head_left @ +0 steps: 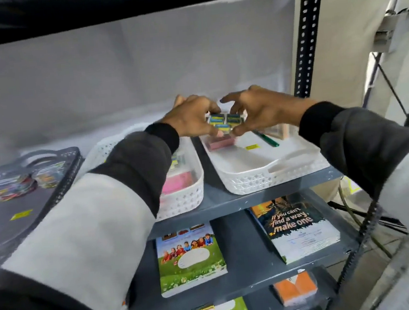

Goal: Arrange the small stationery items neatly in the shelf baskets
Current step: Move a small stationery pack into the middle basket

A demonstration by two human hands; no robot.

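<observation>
Both hands meet over the far end of the right white basket. My left hand and my right hand together pinch a cluster of small blue-and-yellow eraser packs, held just above a pink block lying in that basket. A green pen and a small yellow label also lie on the basket floor. The middle white basket holds pink items, partly hidden by my left sleeve.
A grey basket at the left holds clear packs of colourful small items. Lower shelves carry notebooks, a poster-cover book stack and an orange pack. A perforated black upright stands at the right.
</observation>
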